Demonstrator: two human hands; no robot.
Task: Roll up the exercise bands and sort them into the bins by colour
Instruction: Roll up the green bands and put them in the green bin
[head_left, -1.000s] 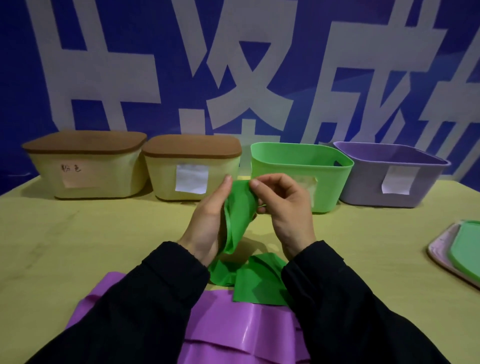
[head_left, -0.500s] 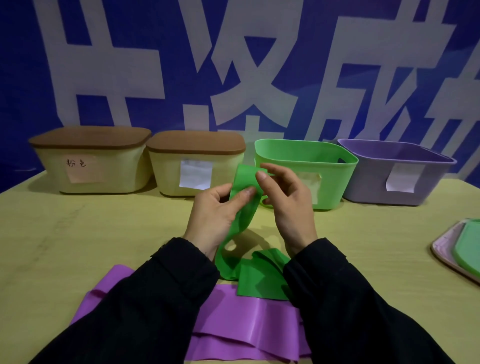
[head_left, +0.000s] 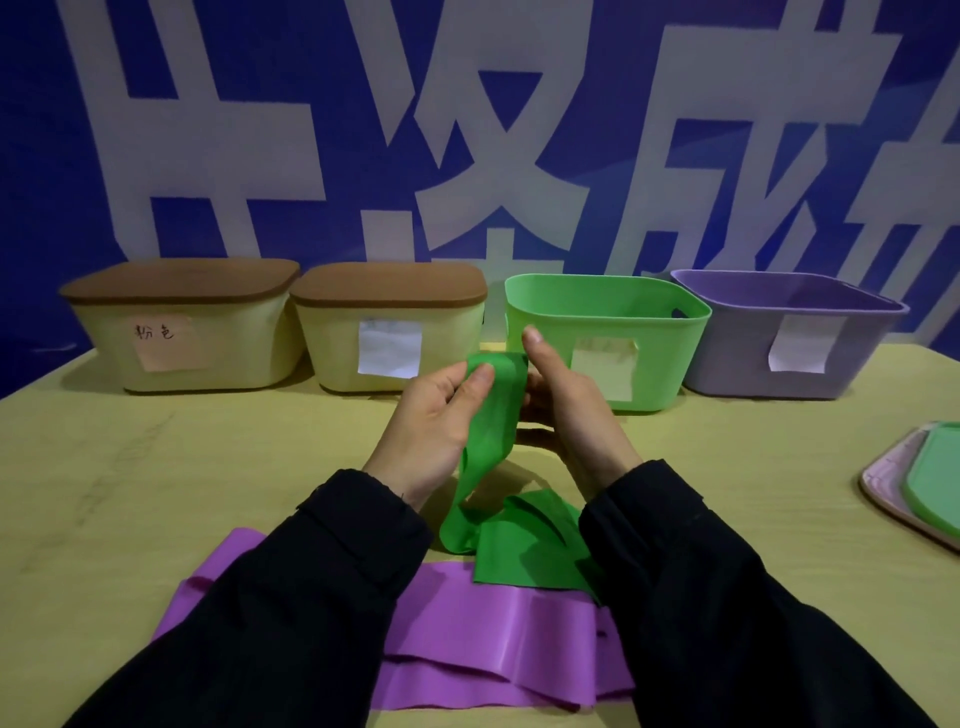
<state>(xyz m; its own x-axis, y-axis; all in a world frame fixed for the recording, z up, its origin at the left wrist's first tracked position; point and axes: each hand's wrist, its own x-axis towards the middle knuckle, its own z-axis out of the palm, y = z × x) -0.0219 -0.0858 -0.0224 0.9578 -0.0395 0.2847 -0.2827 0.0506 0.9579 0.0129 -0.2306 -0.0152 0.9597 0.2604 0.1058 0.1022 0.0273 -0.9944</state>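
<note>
Both hands hold the upper end of the green band (head_left: 493, 400) above the table (head_left: 156, 467): the left hand (head_left: 431, 421) pinches it between thumb and curled fingers, and the right hand (head_left: 566, 405) grips it from the other side, its thumb pointing up along the band's top edge. From that grip the band hangs down between the wrists, and its lower end lies crumpled on the table, overlapping the far edge of the purple band (head_left: 498, 639), which is spread flat under the black sleeves (head_left: 322, 597). Just behind the hands stands the open green bin (head_left: 649, 332), with the open purple bin (head_left: 753, 353) beside it to the right. To the left are two cream bins (head_left: 208, 343) with brown lids, each with a paper label on its front; the far left label carries handwriting. At the right edge of the table a green lid (head_left: 935, 478) rests on a pink tray (head_left: 883, 483).
</note>
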